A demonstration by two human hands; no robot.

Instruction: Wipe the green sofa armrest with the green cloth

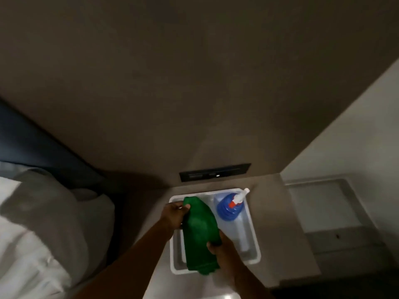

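Note:
The green cloth [199,234] hangs stretched over a white tray [254,253], held at both ends. My left hand [173,214] pinches its far upper corner. My right hand [223,253] grips its near right edge. The cloth drapes past the tray's front rim. No green sofa armrest shows in this view.
A blue spray bottle [230,207] with a white and red nozzle lies in the tray's right side. The tray rests on a brown ledge [278,223] below a dark wall panel [214,172]. A bed with white pillows [43,234] lies left; a white surface [323,208] sits right.

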